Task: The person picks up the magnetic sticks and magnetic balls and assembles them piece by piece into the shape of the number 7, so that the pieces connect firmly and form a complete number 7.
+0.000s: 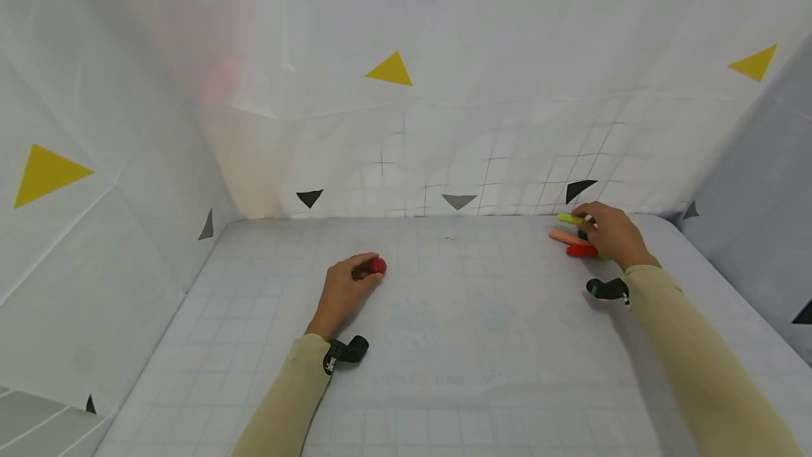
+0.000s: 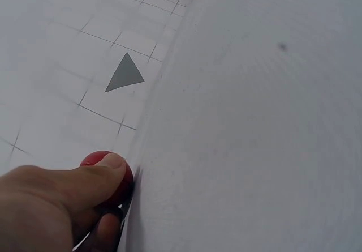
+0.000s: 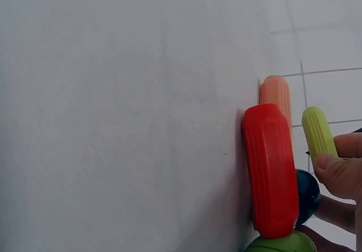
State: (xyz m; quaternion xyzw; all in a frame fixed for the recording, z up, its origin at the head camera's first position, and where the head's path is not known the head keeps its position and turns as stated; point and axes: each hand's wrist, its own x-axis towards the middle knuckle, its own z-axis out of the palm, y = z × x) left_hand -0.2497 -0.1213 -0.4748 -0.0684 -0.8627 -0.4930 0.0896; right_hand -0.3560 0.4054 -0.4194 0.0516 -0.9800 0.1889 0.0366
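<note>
My left hand (image 1: pixel 342 295) pinches a small glossy red ball (image 1: pixel 378 265) at the tabletop, left of the middle. In the left wrist view the thumb lies across that ball (image 2: pixel 120 189). At the far right of the table, my right hand (image 1: pixel 614 233) holds a yellow-green ribbed stick (image 1: pixel 569 218) with rounded ends between thumb and fingers. Close by lie a salmon ribbed stick (image 1: pixel 567 237) and a thicker red ribbed one (image 1: pixel 581 251). The right wrist view shows a dark teal round object (image 3: pixel 307 194) behind the red stick and a green rounded object (image 3: pixel 283 243), partly cut off.
A white gridded sheet covers the table (image 1: pixel 457 344). White sheet walls rise behind it and at both sides, with yellow triangles (image 1: pixel 391 69) and dark triangles (image 1: pixel 309 198) on them. Each wrist wears a black strap with a small camera (image 1: pixel 605 289).
</note>
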